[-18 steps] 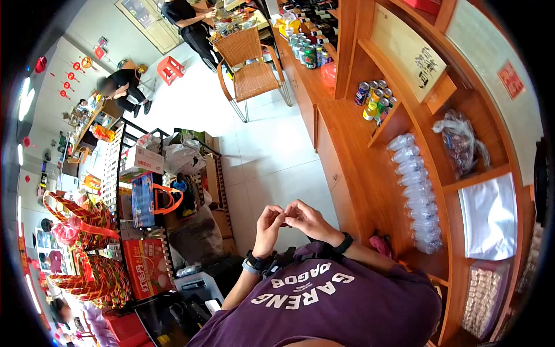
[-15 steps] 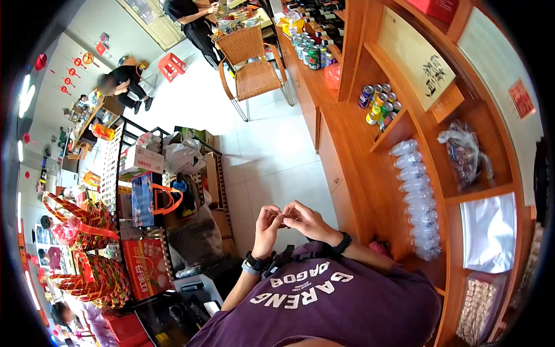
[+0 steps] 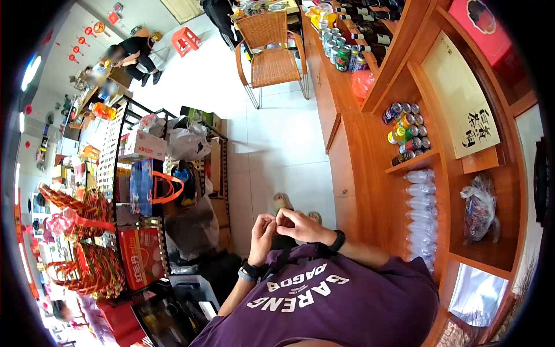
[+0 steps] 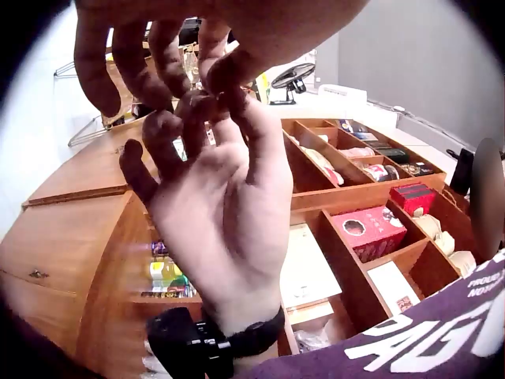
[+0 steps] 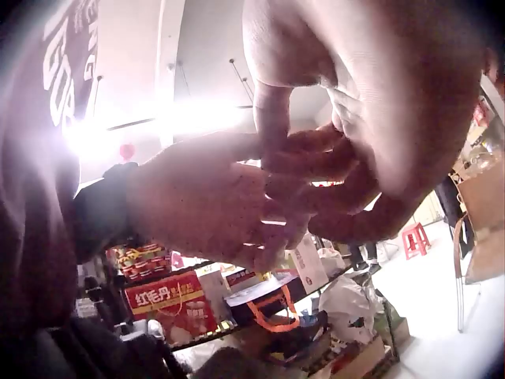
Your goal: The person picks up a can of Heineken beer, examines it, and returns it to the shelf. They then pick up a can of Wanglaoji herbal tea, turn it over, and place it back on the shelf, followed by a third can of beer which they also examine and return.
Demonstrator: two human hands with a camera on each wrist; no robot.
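My left hand and right hand meet at the fingertips in front of the body, over the floor. In the left wrist view the right hand shows a bare palm, its fingers loosely bent toward the left hand above. From the right wrist view, the right hand arches its thumb and fingers against the fingers of the left hand. No object shows between them, though the touching fingertips partly hide each other. A black watch is on the right wrist.
Wooden shelving runs along the right, with drink cans and clear plastic bottles. At left stands a rack with a red box and an orange-handled bag. A wicker chair is ahead; a person sits far left.
The head view has shifted, bringing the feet into sight below the hands and moving the shelf contents. Both hands stay together at the fingertips, with slightly altered finger positions.
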